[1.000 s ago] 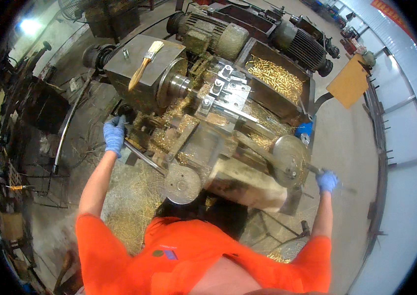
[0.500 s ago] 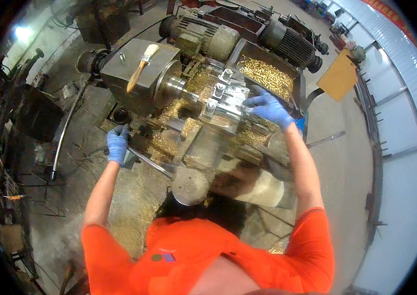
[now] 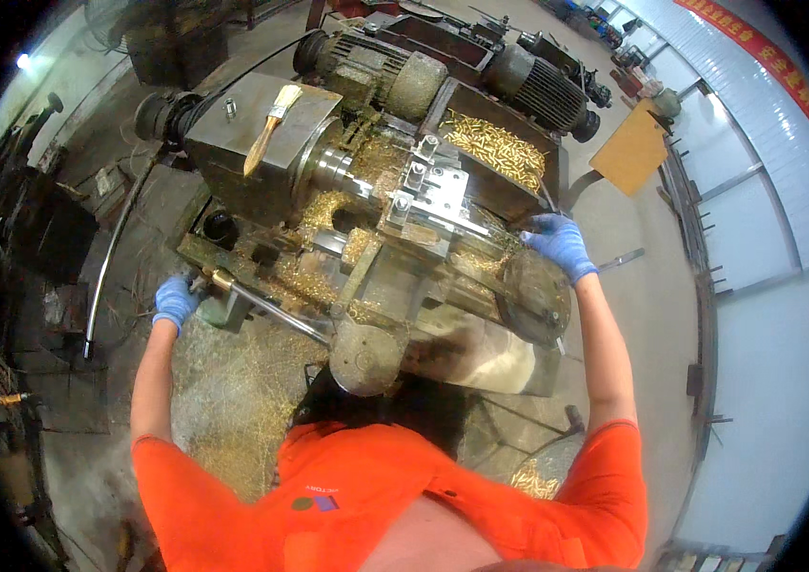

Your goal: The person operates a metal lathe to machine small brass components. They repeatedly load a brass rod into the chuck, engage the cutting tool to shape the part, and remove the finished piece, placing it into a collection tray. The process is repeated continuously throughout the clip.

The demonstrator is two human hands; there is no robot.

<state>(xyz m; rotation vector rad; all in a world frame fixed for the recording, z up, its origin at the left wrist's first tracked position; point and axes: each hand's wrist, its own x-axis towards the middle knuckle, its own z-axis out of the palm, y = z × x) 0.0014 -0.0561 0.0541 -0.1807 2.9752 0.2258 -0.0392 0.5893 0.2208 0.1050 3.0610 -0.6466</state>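
My left hand (image 3: 176,302), in a blue glove, is curled at the outer end of a long steel lever (image 3: 276,312) with a brass-coloured collar. The lever runs to a round grey hub (image 3: 366,359) on the machine's near side. My right hand (image 3: 562,247), also gloved, is by the right end of the lathe-like machine's carriage, fingers stretched leftward and apart; I see nothing held in it. Just below it is a dark round disc (image 3: 534,296). The steel tool block (image 3: 431,191) with bolts sits mid-machine, facing the chuck (image 3: 330,170).
A paintbrush (image 3: 271,129) lies on the grey headstock (image 3: 223,157). Behind the carriage, a metal tray (image 3: 557,172) holds many small brass pieces (image 3: 495,148). Motors (image 3: 543,86) stand farther back. Brass chips (image 3: 314,276) cover the bed. A tan board (image 3: 628,153) stands at right.
My right hand has moved off the tool block, rightward and nearer to me. My left hand has shifted left and closer, uncovering the lever's brass-coloured collar. The dark disc now shows plainly.
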